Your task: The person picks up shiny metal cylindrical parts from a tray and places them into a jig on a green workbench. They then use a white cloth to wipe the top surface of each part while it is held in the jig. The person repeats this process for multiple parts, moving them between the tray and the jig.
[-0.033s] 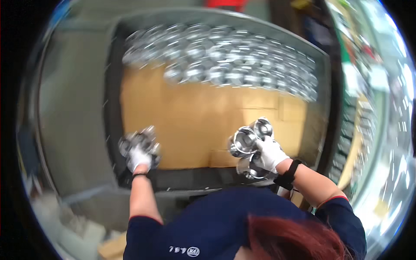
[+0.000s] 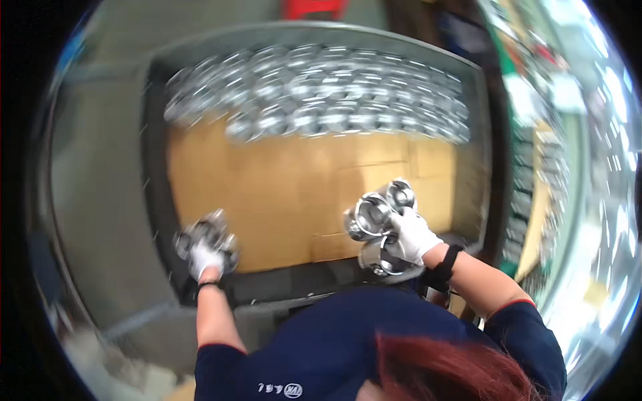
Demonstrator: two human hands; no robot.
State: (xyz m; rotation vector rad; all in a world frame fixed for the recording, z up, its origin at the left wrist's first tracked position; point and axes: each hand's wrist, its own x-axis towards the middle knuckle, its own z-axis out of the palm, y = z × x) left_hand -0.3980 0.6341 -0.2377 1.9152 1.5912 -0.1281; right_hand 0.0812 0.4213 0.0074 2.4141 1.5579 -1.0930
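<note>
Below the head camera sits a big dark-walled bin lined with brown cardboard. Rows of shiny metal cups are packed along its far side, from the left wall to the right wall; they are blurred, so their exact shape is hard to tell. The near half of the cardboard is bare. Grey floor lies to the left of the bin. To the right runs a cluttered strip of shelves, too smeared to read. A red object shows at the top edge, beyond the bin.

Both hands wear white gloves and are held over the near edge of the bin. The left hand is closed around a small cluster of metal cups, which stick out above the fingers, over the near left corner of the cardboard. This cluster is blurred, and the count cannot be told.

The right hand grips a bigger bunch. Two or three open-mouthed cups fan out to the left of and above the glove, and one more sits below it, near the bin's front wall. A black band circles that wrist. Both bunches are well apart from the packed rows. The person's dark blue shirt fills the bottom of the view.
</note>
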